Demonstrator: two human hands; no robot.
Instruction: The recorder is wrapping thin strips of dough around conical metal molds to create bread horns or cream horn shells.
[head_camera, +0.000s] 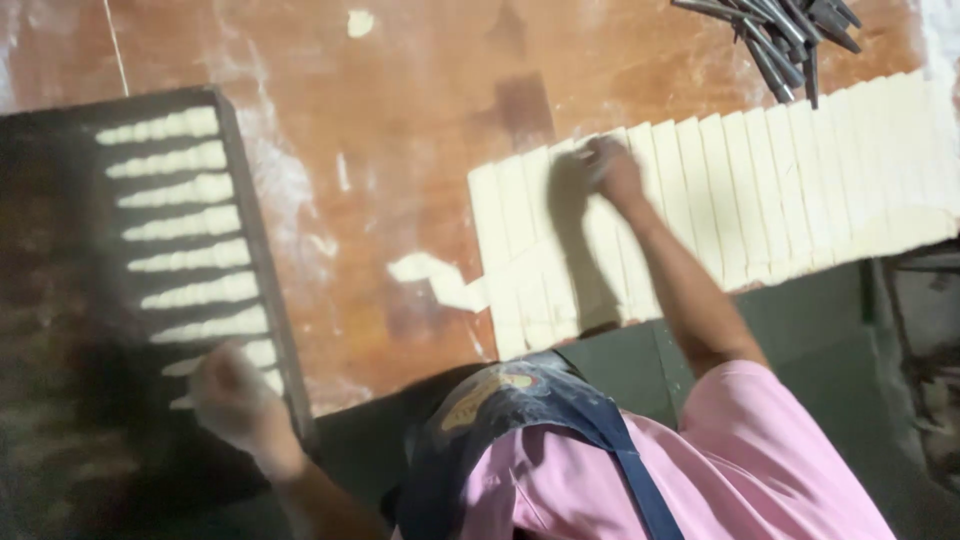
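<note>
Dough (760, 190) lies rolled flat on the floured wooden table (400, 130), cut into a row of narrow pale strips that runs from the middle of the scene out to the right edge. The right hand (612, 168) rests on the far end of one strip toward the left of that sheet, fingertips pressed to it; whether it has pinched the strip up or only touches it I cannot tell. The left hand (232, 392) is blurred at the near corner of a dark tray (255, 230) on the left, where twisted sticks (185, 225) sit in a column; its grip cannot be made out.

A strip like this looks soft, light and limp, likely to stretch or tear if pulled from one end, and a little tacky despite the flour. Lifting by an end and supporting its length seems safest. Metal rods (775, 35) lie far right.
</note>
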